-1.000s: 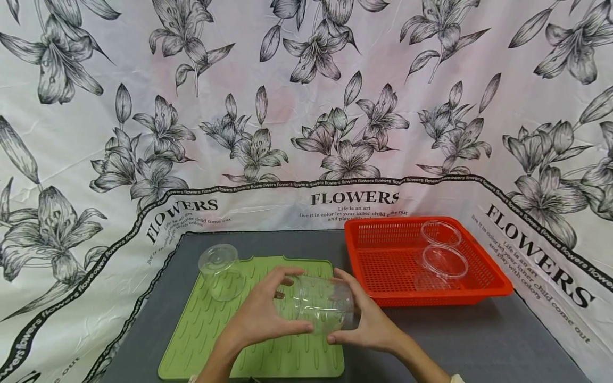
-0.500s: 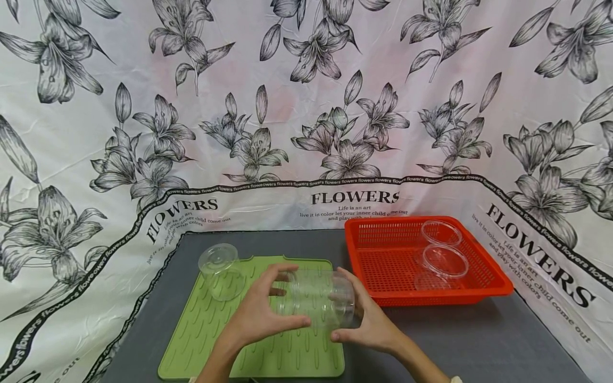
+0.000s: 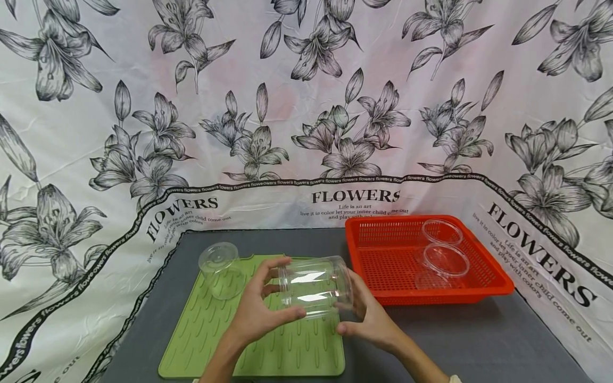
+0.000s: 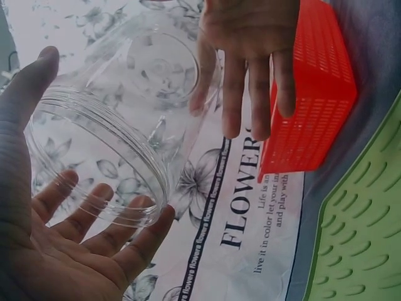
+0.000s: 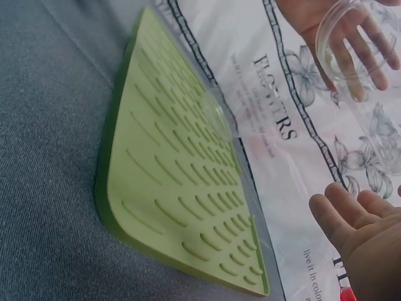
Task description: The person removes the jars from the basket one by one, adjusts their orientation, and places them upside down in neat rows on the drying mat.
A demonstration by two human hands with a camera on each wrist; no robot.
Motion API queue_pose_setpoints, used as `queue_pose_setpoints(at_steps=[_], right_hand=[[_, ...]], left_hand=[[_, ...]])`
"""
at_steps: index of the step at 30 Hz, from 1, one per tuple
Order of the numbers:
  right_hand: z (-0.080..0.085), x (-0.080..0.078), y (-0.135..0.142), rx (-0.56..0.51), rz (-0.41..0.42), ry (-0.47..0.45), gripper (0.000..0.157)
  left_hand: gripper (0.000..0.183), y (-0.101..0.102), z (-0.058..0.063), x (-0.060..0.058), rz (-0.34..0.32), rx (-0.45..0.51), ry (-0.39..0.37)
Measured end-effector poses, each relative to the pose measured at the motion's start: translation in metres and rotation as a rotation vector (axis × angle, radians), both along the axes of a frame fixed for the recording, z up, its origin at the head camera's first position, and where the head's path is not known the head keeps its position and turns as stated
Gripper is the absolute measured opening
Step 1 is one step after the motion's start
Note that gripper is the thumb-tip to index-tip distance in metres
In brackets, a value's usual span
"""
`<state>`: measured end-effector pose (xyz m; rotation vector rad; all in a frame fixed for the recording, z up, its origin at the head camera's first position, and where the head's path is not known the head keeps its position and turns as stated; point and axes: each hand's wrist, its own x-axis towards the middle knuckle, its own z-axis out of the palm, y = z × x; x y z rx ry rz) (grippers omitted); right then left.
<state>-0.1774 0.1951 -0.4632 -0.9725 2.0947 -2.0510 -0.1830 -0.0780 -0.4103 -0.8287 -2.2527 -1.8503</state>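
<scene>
Left hand [image 3: 256,314] grips clear jar [image 3: 313,287] by rim; right hand [image 3: 372,318] straight-fingered near base, contact unclear. Smooth jar could drop if left pinch loosens.

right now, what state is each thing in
Held jar, on its side, no lid visible
Left hand, holding the held jar
Right hand, fingers straight, at the held jar's base
Mat jar, standing
Mat, flat
Basket jars, both standing
Basket, upright

Middle jar [image 3: 311,287] above the mat [image 3: 191,346], 1 jar [image 3: 222,272] on its far left, 2 jars [image 3: 446,261] in the right-hand basket [image 3: 378,260].
</scene>
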Motion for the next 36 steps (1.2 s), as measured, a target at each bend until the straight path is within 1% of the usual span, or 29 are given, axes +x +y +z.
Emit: queue_pose_setpoints(at_steps=[6, 11, 14, 18, 21, 26, 29, 36], right_hand=[[0.003, 0.002, -0.004, -0.048, 0.015, -0.048, 0.101], [0.001, 0.001, -0.003, -0.030, 0.007, -0.043, 0.098], [0.001, 0.002, -0.003, -0.018, -0.006, -0.049, 0.099], [0.003, 0.003, -0.004, -0.014, 0.000, -0.099, 0.099], [0.004, 0.003, -0.006, -0.013, 0.021, -0.113, 0.097], [0.003, 0.001, -0.010, -0.058, 0.051, -0.113, 0.094], [0.002, 0.001, -0.012, -0.082, 0.047, -0.118, 0.092], [0.000, 0.002, -0.016, -0.133, 0.057, -0.056, 0.092]], left_hand=[[0.086, 0.000, -0.004, 0.000, -0.020, 0.023, 0.041], [0.086, 0.000, -0.006, 0.000, -0.032, 0.040, 0.053], [0.085, 0.000, -0.007, -0.001, -0.039, 0.053, 0.060], [0.082, 0.000, -0.008, -0.002, -0.046, 0.073, 0.061], [0.081, 0.000, -0.010, -0.002, -0.059, 0.092, 0.051], [0.081, 0.001, -0.013, -0.002, -0.092, 0.141, 0.015], [0.081, 0.002, -0.014, -0.002, -0.113, 0.157, 0.018], [0.079, 0.005, -0.017, 0.000, -0.146, 0.180, 0.008]])
